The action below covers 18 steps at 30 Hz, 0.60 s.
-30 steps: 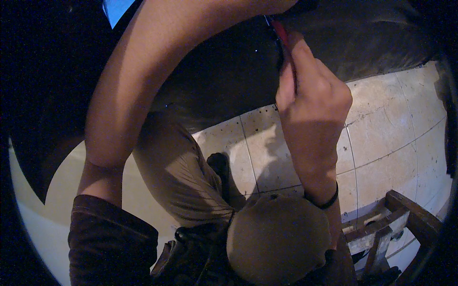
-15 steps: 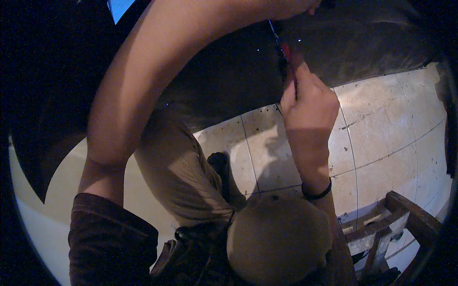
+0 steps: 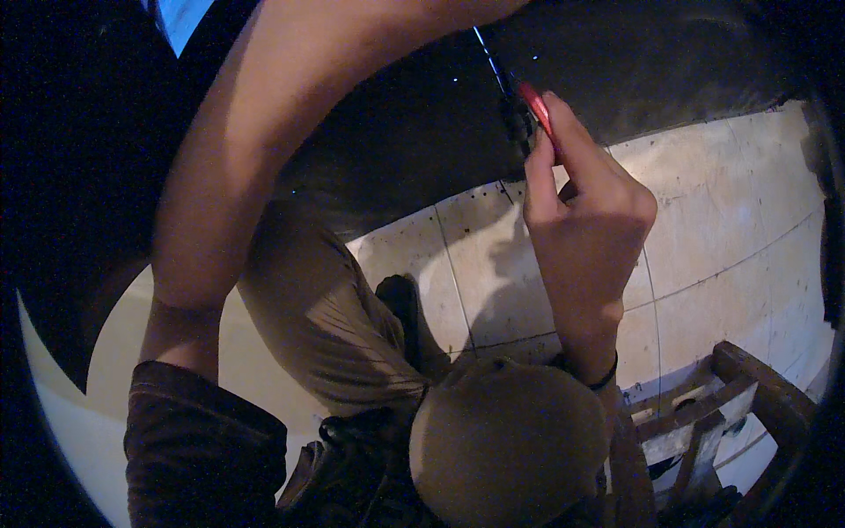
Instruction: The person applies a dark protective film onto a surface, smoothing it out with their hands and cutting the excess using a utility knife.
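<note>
So, R hand (image 3: 594,189) has a red tool (image 3: 535,106) in a pinch, its thin shaft (image 3: 489,58) angled up-L twd the L forearm (image 3: 264,123), against a dark surface (image 3: 396,150). L hand's past the top edge, can't tell its grip. Floor tiles (image 3: 695,229) & wood frame (image 3: 764,380) to the R.

pale tiles with thin dark joints and scattered specks cover the floor (image 3: 704,229), brightest toward the upper right and crossed by soft shadows. a worn brown wooden frame with slats (image 3: 735,396) stands at the lower right. beyond the tiles lies a dark expanse (image 3: 387,167); a bright blue patch (image 3: 183,22) shows at the upper left.
</note>
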Available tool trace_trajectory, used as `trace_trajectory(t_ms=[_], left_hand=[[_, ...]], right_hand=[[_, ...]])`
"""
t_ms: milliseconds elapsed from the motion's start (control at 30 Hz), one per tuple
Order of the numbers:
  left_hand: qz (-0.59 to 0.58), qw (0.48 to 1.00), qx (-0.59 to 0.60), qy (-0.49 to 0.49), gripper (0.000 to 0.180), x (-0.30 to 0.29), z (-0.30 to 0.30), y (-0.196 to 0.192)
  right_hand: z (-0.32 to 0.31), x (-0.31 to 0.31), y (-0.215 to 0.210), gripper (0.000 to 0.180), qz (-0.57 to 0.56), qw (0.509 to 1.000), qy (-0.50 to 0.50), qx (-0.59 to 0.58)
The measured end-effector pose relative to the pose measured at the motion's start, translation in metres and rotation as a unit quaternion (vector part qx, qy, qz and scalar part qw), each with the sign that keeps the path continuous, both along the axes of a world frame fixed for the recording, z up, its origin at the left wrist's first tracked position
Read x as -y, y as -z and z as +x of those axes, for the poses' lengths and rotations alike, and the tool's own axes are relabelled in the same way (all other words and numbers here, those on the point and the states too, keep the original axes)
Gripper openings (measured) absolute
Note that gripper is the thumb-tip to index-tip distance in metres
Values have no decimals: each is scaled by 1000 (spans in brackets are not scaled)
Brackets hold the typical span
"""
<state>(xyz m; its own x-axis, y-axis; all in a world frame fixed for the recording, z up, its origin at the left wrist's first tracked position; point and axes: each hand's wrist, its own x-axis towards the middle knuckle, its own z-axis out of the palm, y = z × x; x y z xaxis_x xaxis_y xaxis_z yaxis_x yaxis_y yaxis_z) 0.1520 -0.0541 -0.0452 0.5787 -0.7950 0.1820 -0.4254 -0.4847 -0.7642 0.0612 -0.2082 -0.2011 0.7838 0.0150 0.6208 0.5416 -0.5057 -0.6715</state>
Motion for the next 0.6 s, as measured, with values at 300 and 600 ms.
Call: trace_trajectory(t_ms=[300, 600], left_hand=[[19, 998, 40, 47, 74, -8, 4, -3], [27, 998, 49, 34, 81, -5, 4, -3]], right_hand=[[4, -12, -6, 31, 17, 999, -5, 42], [4, -13, -19, 31, 0, 998, 0, 61]])
